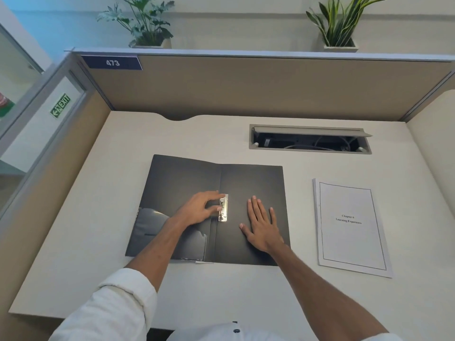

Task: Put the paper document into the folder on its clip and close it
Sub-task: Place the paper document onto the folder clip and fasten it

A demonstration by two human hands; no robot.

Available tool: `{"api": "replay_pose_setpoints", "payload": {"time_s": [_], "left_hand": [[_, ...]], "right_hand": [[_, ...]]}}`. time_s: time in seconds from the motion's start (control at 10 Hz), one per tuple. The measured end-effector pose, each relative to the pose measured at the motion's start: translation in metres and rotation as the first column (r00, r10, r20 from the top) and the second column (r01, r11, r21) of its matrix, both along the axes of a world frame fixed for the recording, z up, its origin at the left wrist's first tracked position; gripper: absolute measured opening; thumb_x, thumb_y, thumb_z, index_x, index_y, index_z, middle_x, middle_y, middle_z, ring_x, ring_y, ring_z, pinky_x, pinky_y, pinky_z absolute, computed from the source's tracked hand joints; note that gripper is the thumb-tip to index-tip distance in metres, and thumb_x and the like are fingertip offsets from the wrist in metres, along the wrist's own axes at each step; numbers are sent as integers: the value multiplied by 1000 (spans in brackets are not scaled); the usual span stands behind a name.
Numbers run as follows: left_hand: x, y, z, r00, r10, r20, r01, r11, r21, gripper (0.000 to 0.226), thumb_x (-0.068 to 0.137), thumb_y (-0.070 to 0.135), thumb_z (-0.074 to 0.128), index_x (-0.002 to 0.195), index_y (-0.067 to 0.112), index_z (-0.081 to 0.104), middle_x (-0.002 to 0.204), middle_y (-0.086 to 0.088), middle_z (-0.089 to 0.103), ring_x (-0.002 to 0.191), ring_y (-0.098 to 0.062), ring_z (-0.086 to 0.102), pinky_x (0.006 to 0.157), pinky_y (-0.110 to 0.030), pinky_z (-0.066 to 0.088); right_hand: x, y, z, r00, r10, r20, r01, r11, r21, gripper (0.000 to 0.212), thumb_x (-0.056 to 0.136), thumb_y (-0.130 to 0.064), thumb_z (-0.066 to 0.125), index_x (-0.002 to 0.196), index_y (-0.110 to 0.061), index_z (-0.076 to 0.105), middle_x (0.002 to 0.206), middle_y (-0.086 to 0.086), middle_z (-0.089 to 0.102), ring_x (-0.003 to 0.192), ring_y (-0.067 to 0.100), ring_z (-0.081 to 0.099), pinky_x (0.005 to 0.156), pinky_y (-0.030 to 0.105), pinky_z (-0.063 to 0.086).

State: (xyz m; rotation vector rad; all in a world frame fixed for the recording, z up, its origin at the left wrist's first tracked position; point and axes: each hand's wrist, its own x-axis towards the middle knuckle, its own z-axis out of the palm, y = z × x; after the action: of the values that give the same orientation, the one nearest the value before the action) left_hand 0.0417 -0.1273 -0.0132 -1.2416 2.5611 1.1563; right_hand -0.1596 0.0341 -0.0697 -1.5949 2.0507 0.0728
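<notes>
Just right of right hand, document

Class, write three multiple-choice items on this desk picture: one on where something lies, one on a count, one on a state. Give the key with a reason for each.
1. Where is the paper document?
A. On the desk, right of the folder
B. Inside the folder
C. Under the left hand

2. How many potted plants stand on the ledge behind the partition?
A. One
B. Two
C. Four

3. The folder is:
A. Shut
B. Open flat
C. Standing upright

Key: 1 A, it lies apart from the folder. 2 B, one plant left, another right. 3 B, both covers lie spread, the left hand at the clip, the right hand flat.
</notes>
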Motion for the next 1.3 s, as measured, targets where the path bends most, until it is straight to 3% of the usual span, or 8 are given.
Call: {"api": "replay_pose_setpoints", "payload": {"time_s": [0.2, 0.4, 0.5, 0.6, 0.7, 0.8, 1.0, 1.3], "left_hand": [[-15, 7, 6, 974, 213, -78, -212, 977, 16, 25, 109, 23, 69, 129, 18, 84, 130, 2, 83, 123, -18, 77, 114, -43, 59], [-32, 2, 8, 933, 341, -113, -349, 936, -50, 18, 110, 19, 63, 119, 21, 78, 114, 1, 85, 104, -23, 82, 100, -47, 63], [-36, -4, 6, 950, 300, -79, -309, 941, -135, 14, 112, 19, 59, 117, 20, 72, 110, 0, 83, 100, -27, 79, 93, -49, 64], [-39, -10, 4, 972, 234, -24, -233, 945, -231, 17, 113, 22, 57, 119, 20, 73, 110, 0, 83, 104, -30, 77, 92, -45, 62], [-38, -10, 0, 990, 119, 82, -87, 946, -313, 32, 117, 26, 50, 141, 24, 71, 141, 4, 76, 130, -28, 72, 104, -43, 59], [-36, -7, -8, 980, -5, 201, 76, 934, -350, 46, 119, 29, 41, 165, 27, 50, 170, 11, 51, 160, -17, 48, 115, -46, 57], [-32, -6, -20, 913, -112, 391, 250, 913, -323, 60, 121, 31, 27, 178, 16, 14, 185, 1, 17, 174, -23, 11, 139, -48, 27], [-38, 9, -25, 959, -25, 281, 115, 944, -308, 66, 121, 35, 20, 177, 17, -11, 187, 0, -7, 175, -23, -1, 143, -50, 14]], "right_hand": [[1, -1, 3, 1000, -7, 9, 7, 1000, 7, 80, 117, -56, 23, 176, -19, -17, 183, -1, -26, 173, 19, -20, 140, 55, -6], [1, 0, -1, 1000, -9, 2, 9, 1000, -5, 81, 116, -57, 23, 176, -20, -17, 183, -1, -26, 173, 19, -19, 141, 55, -5], [0, 0, -4, 1000, -10, -3, 10, 1000, -14, 81, 116, -58, 22, 176, -20, -17, 183, -2, -25, 173, 18, -20, 141, 54, -5], [-1, 0, -8, 1000, -13, -9, 13, 1000, -25, 81, 116, -59, 22, 176, -21, -16, 183, -2, -25, 173, 17, -20, 141, 54, -5], [0, 1, -10, 1000, -20, -21, 18, 999, -49, 80, 116, -59, 22, 176, -21, -16, 183, -3, -25, 173, 16, -19, 141, 53, -5], [0, 2, -12, 999, -24, -30, 23, 998, -60, 80, 116, -59, 22, 176, -21, -15, 184, -3, -24, 173, 16, -18, 141, 52, -4], [0, 2, -11, 1000, -8, -28, 7, 999, -41, 81, 116, -59, 20, 176, -20, -15, 183, -1, -24, 173, 19, -18, 141, 53, -5], [-8, 7, 6, 997, -24, 79, 31, 995, -92, 73, 119, -46, 24, 177, -17, -11, 184, -2, -20, 174, 17, -14, 142, 53, -1]]}}
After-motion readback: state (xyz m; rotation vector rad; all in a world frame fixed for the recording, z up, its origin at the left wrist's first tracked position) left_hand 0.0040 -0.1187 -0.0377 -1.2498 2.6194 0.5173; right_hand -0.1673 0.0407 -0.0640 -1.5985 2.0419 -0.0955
